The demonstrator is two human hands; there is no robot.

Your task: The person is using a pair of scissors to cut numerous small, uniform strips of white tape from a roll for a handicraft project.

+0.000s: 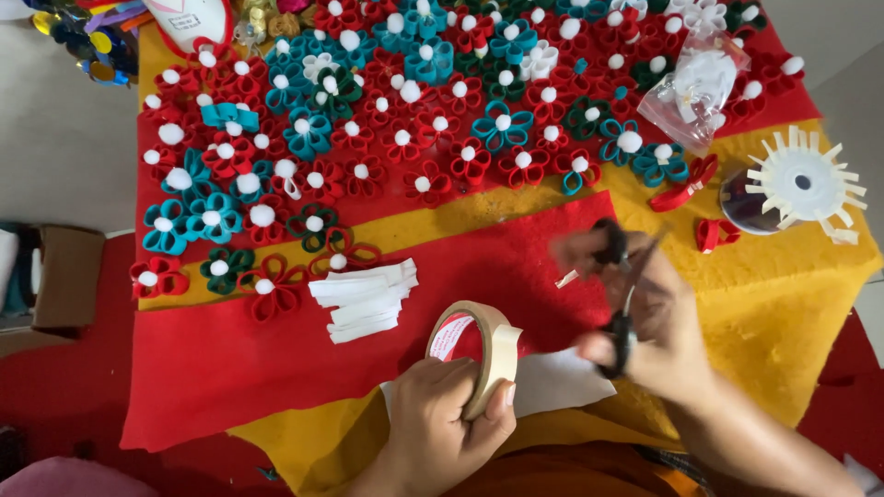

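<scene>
At the bottom centre of the frame the left hand [442, 419] stands a roll of masking tape [481, 354] on its edge, fingers [440, 375] wrapped over the top of the ring and the thumb pressed against its outer face. Right of it, the right hand [658, 327] is blurred in motion, its fingers clenched through the black handles of a pair of scissors [622, 285] whose blades point toward the upper right. Between the two hands a white sheet of paper [557, 379] lies flat on a red felt cloth [276, 354], which is spread over a yellow felt cloth [783, 304] covering the tabletop. Just left of the tape roll sits a loose stack of white paper strips [364, 299]. The upper half of the frame is crowded with small felt flowers [405, 110] in red, teal and dark green, each with a white pompom at its centre. At the upper right lies a clear plastic bag [700, 87] holding white pieces, and below it, at the right edge, a white toothed plastic wheel [803, 182] rests on a dark round container.
</scene>
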